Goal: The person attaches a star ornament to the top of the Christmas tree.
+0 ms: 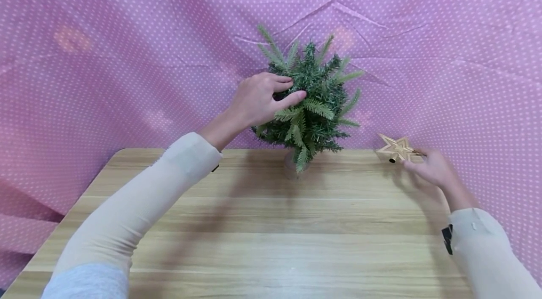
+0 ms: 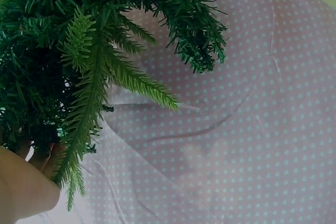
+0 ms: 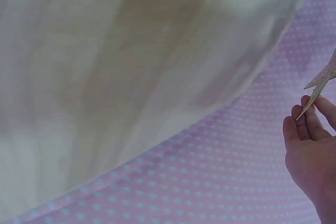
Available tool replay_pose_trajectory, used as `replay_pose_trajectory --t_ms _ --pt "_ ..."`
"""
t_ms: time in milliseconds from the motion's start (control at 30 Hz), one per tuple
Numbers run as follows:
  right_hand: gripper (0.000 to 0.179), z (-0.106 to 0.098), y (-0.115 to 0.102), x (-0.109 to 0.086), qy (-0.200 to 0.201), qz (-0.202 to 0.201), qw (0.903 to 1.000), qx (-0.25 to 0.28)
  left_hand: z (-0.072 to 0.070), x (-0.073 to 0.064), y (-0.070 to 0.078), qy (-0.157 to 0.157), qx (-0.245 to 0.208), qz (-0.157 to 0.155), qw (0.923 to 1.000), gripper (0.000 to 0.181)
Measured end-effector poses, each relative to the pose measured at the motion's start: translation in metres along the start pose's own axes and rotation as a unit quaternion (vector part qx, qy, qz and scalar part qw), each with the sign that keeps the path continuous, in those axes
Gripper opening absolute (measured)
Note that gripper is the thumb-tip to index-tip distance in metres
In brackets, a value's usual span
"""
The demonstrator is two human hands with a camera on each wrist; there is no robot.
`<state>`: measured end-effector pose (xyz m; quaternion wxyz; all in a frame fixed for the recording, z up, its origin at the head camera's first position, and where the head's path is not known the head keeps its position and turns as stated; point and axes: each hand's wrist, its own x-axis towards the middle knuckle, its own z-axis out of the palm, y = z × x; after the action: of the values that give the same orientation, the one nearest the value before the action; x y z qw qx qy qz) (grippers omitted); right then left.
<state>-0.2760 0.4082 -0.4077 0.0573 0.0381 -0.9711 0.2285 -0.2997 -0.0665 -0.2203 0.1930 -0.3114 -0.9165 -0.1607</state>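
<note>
We start on the left, where the left hand (image 1: pixel 259 99) touches the left side of the tree (image 1: pixel 315 117), fingers and thumb set apart among the branches. Needles hide too much, so we cannot tell whether it grips a stem or only rests there. Next along is the tree itself, near the middle of the table's (image 1: pixel 271 223) far side, looking upright, its trunk axis running up from a pale base (image 1: pixel 291 162).

Now across a stretch of bare tabletop to the star (image 1: pixel 399 147), and here is the relation that counts: it lies well apart from the tree, to the right and a touch nearer, by the table's far right edge. The right hand (image 1: pixel 436 167) has it, pinching the star's right point between thumb and fingers, while the other points fan away from that hand. We see a small dark-mouthed socket (image 1: pixel 392 160) on its near side, facing nearward rather than straight down. So the left hand is the one nearer the tree; the right hand has the star.
</note>
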Motion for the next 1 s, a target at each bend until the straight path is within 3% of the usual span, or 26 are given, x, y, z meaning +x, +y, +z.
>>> replay_pose_trajectory --t_ms 367,767,1000 --pt "0.076 -0.006 -0.03 0.004 0.045 -0.034 0.9984 0.004 0.0 0.0 0.001 -0.001 -0.001 -0.002 1.0 0.06" --pt "0.078 -0.01 -0.047 0.005 0.052 -0.022 0.9984 0.008 -0.003 -0.002 0.002 -0.01 0.005 -0.007 0.9999 0.062" --pt "0.079 -0.012 -0.054 0.005 0.077 -0.026 0.9967 0.009 -0.003 -0.002 0.002 -0.007 0.002 -0.008 0.9999 0.062"
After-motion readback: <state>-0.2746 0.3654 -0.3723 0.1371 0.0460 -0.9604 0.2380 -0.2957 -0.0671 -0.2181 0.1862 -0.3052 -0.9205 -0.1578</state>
